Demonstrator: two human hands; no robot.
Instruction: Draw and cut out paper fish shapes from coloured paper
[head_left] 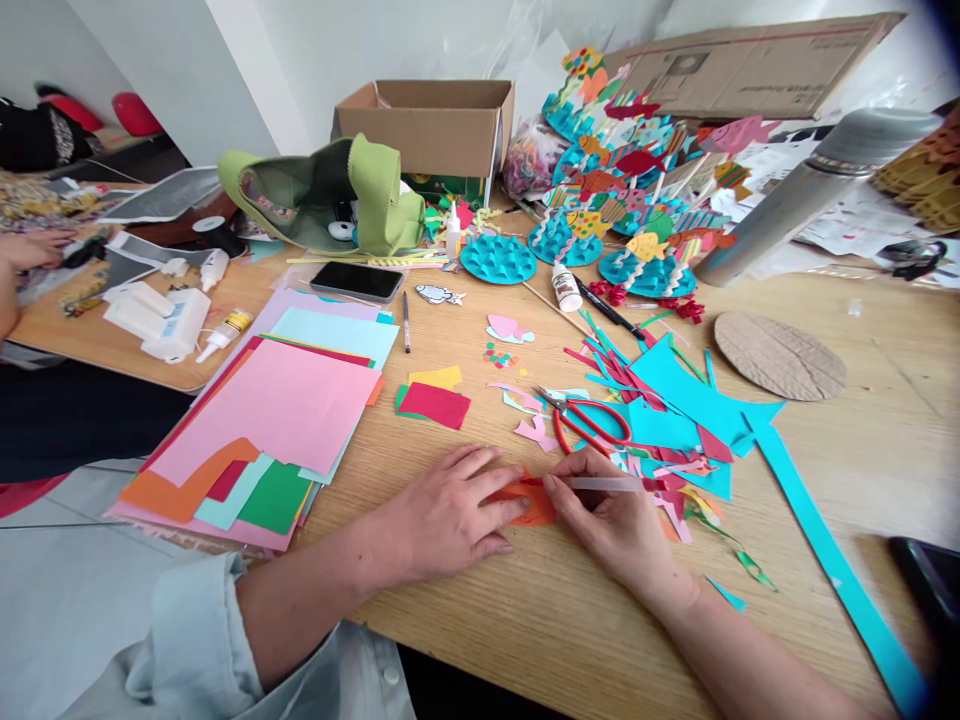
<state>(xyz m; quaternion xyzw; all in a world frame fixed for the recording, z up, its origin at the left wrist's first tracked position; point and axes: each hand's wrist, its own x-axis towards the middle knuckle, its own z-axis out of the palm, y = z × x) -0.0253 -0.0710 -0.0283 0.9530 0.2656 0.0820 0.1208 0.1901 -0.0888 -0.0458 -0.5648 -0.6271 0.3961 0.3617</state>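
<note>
**Head view: what are the hands on?**

Left hand (442, 515) lies spread wide on the wooden table (480, 640), fingertips (510, 478) pinning a scrap of orange paper (534, 505). Right hand (607, 515): fingers (559, 485) in a narrow pinch around a slim translucent stick (611, 484), its tip at the orange paper.

**Handling notes?**

Flat pressure close to the tip should stop the scrap creeping. A light, low grip on the stick seems steadier than a hard one.

**Around the hands?**

Red-handled scissors (589, 425) lie just beyond my right hand, among cyan card offcuts (675, 420). Stacked pink sheets (262, 420) sit left of my left hand.

**Further out, surface and room?**

Crowded. A black phone (356, 282), a blue paper disc (499, 258), a corrugated cardboard disc (780, 355), a steel thermos (817, 195), an open cardboard box (424, 130) - and at far left, another person's hand (30, 250).
</note>
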